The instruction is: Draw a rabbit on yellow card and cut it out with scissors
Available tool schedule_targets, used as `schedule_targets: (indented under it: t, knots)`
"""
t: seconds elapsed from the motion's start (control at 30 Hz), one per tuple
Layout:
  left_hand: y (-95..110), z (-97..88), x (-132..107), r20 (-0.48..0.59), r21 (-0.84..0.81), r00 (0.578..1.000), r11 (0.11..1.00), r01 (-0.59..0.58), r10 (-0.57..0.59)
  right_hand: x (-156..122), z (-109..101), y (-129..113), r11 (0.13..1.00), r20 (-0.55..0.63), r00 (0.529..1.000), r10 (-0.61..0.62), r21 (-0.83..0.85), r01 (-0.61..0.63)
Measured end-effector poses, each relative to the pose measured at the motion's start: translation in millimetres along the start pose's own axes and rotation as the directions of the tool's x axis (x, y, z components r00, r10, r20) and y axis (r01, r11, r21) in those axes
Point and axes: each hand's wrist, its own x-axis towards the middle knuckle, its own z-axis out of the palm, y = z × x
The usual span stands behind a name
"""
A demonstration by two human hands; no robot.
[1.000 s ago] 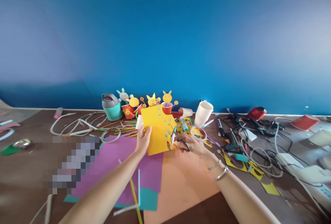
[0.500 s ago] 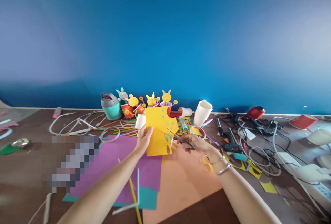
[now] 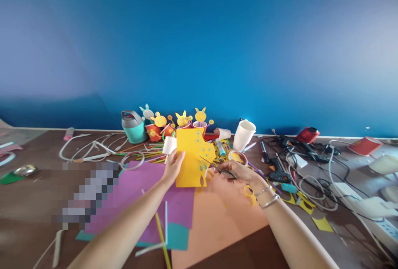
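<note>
My left hand [image 3: 173, 167] grips a yellow sheet of paper [image 3: 187, 161] by its left edge, thumb on the front. Drawn on the sheet's right side are a round face [image 3: 206, 151], small circles with hearts and leaf-like shapes. That right edge is cut unevenly around the drawings. My right hand [image 3: 238, 170] is closed around the handles of scissors [image 3: 222, 171]. Their blades point left and lie at the sheet beside the face and the leaf shapes; whether they are biting into the paper is hard to see.
Under my hands lie purple [image 3: 139, 190] and orange paper [image 3: 224, 219]. Behind stand red cups with paper animals [image 3: 200, 116], a teal container [image 3: 134, 130] and a white cup [image 3: 244, 135]. Yellow scraps, glue guns [image 3: 277, 170], cables and a power strip [image 3: 385, 227] spread to the right.
The yellow sheet and the scissors have shifted very slightly, with the blades still at the same part of the sheet. Both hands keep their holds.
</note>
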Motion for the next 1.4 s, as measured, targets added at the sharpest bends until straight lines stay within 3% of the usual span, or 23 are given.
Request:
schedule_targets:
  t: [0.73,0.97,1.17,1.4]
  knots:
    - [0.1,-0.3,-1.1,0.058,-0.062,0.997,0.997,0.054,-0.05,2.8,-5.6,5.0,0.998,-0.014,0.999,0.046,-0.053,-0.046]
    - [-1.4,2.5,-3.6,0.084,-0.111,0.993,0.989,0.093,-0.083,5.4,-3.7,9.0,0.997,0.004,1.0,0.011,-0.073,-0.011]
    - [-1.1,2.3,-3.4,0.066,-0.113,0.996,0.991,0.074,-0.067,6.1,-2.7,9.8,0.999,-0.006,1.0,0.007,-0.053,-0.007]
    - [3.5,4.6,-7.0,0.062,-0.208,0.989,0.967,0.146,-0.136,5.4,1.9,6.5,1.0,-0.018,1.0,-0.015,0.027,0.015]
